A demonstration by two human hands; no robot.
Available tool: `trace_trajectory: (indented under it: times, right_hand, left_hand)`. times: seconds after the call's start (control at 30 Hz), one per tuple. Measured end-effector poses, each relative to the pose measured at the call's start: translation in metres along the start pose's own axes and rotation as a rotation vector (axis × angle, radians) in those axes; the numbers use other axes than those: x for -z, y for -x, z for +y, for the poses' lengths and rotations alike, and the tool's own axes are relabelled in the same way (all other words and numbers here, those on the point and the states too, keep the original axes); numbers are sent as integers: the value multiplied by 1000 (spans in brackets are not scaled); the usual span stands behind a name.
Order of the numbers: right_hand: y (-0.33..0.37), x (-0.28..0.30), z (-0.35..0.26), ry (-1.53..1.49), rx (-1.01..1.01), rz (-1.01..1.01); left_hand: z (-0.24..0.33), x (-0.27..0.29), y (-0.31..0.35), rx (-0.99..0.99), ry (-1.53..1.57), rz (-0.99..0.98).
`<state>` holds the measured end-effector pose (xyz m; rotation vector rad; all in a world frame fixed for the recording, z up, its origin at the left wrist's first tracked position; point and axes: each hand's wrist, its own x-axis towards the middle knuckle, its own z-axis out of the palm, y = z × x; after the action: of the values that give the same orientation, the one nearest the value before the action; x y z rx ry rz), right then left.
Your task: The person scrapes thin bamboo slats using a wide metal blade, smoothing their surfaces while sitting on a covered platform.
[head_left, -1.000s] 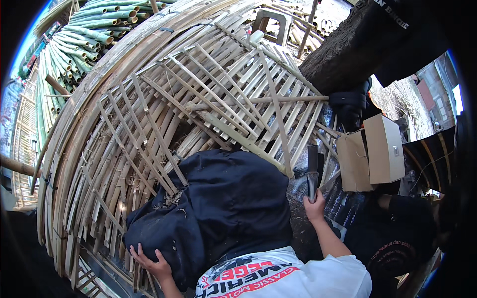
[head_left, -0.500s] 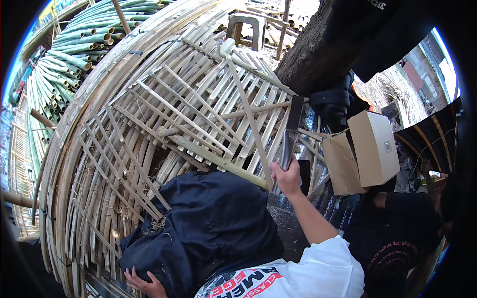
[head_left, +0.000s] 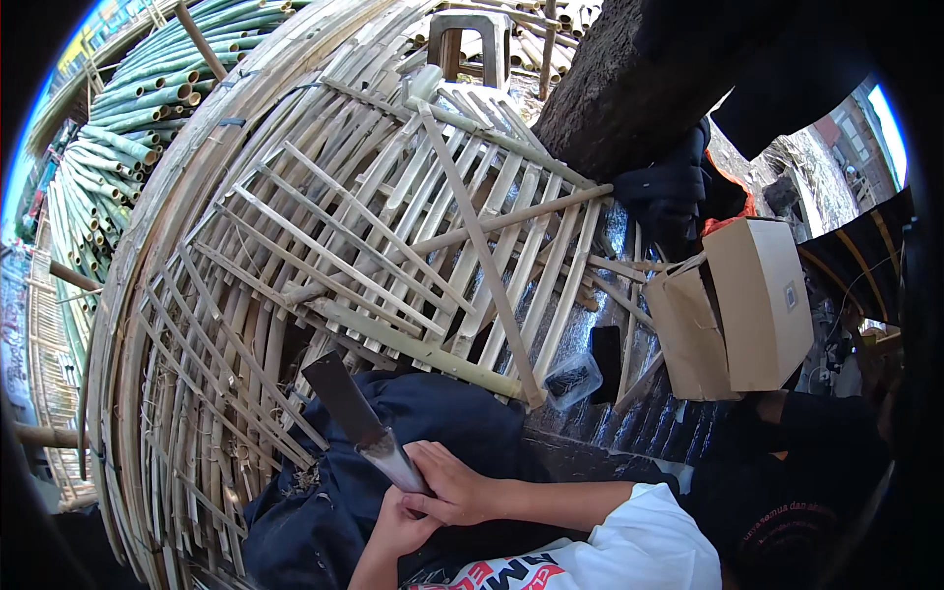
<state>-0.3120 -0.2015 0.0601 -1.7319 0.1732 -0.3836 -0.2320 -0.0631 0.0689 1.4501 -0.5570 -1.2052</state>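
Observation:
A machete (head_left: 344,401) with a broad dark blade and a thick pale handle points up and to the left over the dark cloth (head_left: 442,403) on my lap. My right hand (head_left: 454,484) is closed round the handle. Lower on the handle, my left hand (head_left: 401,523) grips its end, partly hidden by the right. Beyond the cloth lies a slatted bamboo frame (head_left: 492,231), with one thin strip slanting across its slats. At the frame's near right corner sits a small clear plastic tub (head_left: 573,382) of small dark pieces, beside a flat black object (head_left: 606,364).
Bundled split bamboo (head_left: 128,324) curves along the left, with green poles (head_left: 147,98) stacked behind. A stool (head_left: 470,22) and a tree trunk (head_left: 600,88) stand at the back. An open cardboard box (head_left: 757,305) is on the right, near another person's dark sleeve (head_left: 826,423).
My right hand has brought the machete from above the frame's right side back over my lap, blade now to the left. My left hand has left the cloth and joined it on the handle.

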Motion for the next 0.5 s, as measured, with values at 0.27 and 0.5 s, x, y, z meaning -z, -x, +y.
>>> trace_trajectory:
  times: [0.27, 0.5]
  right_hand:
    - [-64, 136, 25, 101, -59, -145]
    - [-204, 348, 147, 249, -337, 566]
  left_hand:
    - [-31, 3, -14, 295, 463, -216]
    - [-9, -17, -35, 531, 482, 55]
